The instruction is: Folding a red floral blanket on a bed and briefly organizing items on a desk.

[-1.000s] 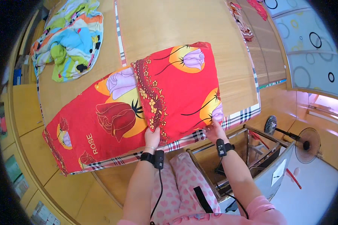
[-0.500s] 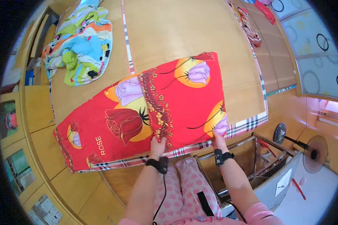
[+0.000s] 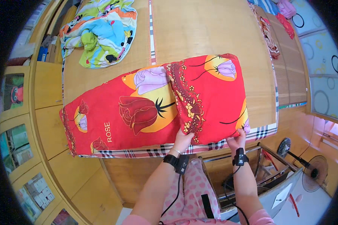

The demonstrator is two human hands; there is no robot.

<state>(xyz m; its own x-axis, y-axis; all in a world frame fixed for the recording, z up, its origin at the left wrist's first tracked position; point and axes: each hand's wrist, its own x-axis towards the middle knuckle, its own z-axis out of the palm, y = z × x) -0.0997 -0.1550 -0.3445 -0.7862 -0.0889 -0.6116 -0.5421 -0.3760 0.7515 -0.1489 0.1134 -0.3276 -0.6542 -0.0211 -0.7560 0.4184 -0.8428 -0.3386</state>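
A red quilt printed with roses lies folded along the near edge of the mat-covered bed. Its right part is a thick flap, turned back over the longer left part, with a dark floral border along the flap's left side. My left hand is closed on the flap's near edge, beside that border, with the thumb on top. Near the flap's front right corner, my right hand grips the same edge; some of its fingers are hidden under the cloth. Both wrists wear black straps with small devices and cables.
A crumpled multicoloured cover lies at the far left of the mat. Wooden cabinets line the left side. At the lower right stand a metal-framed table and a fan. Clothes and a pink bag are at the far right.
The view has shifted, so the bed and quilt appear farther right. Both hands stay at the flap's near edge; my right hand has slid slightly left and curled closer around it.
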